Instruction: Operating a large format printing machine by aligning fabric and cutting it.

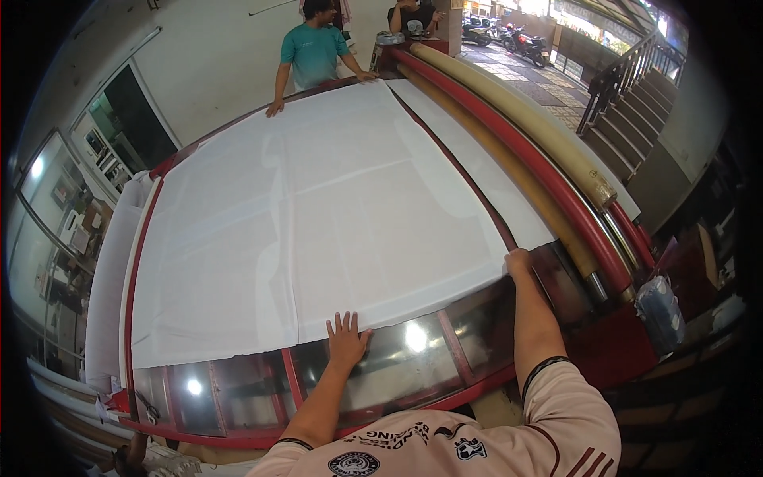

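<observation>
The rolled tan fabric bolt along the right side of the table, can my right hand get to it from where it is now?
Probably yes. The right hand rests at the white cloth's near right corner, and the tan bolt lies just beyond a red roll. Nothing else lies between, though you would reach over the red roll.

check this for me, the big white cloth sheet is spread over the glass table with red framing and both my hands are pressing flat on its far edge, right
Not quite. The head view shows both hands, left and right, at the near edge of the big white cloth sheet; another person's hands hold the far edge. The rest is right.
</observation>
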Tool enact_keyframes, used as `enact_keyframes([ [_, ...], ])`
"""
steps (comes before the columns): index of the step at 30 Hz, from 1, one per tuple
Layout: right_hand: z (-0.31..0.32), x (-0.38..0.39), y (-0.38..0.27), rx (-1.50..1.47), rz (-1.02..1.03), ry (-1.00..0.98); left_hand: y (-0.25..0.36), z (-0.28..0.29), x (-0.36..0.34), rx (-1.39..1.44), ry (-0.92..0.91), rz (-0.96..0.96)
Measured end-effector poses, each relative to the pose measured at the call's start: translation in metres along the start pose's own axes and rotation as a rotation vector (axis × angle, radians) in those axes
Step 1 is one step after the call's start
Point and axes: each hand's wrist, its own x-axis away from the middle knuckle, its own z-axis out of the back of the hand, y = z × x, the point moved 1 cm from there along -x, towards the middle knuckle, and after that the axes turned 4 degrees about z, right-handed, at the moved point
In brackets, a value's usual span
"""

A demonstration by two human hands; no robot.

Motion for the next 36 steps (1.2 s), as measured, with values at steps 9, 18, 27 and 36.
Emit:
enact_keyframes([
  [9, -0.044, 0.194, 0.069, 0.152, 0.361, 0.168, 0.008, -0.011, -0.004, 0.141, 0.041, -0.016],
  [18, -0.037, 0.251, 0.073, 0.227, 0.388, 0.058, 0.018, -0.016, -0.008, 0.123, -0.018, 0.002],
  [27, -0.01, 0.25, 0.057, 0.388, 0.277, -0.344, 0.016, -0.018, -0.002, 0.095, -0.079, -0.016],
  [36, -0.009, 0.243, 0.056, 0.389, 0.213, -0.444, 0.005, -0.006, 0.038, 0.113, 0.162, -0.023],
])
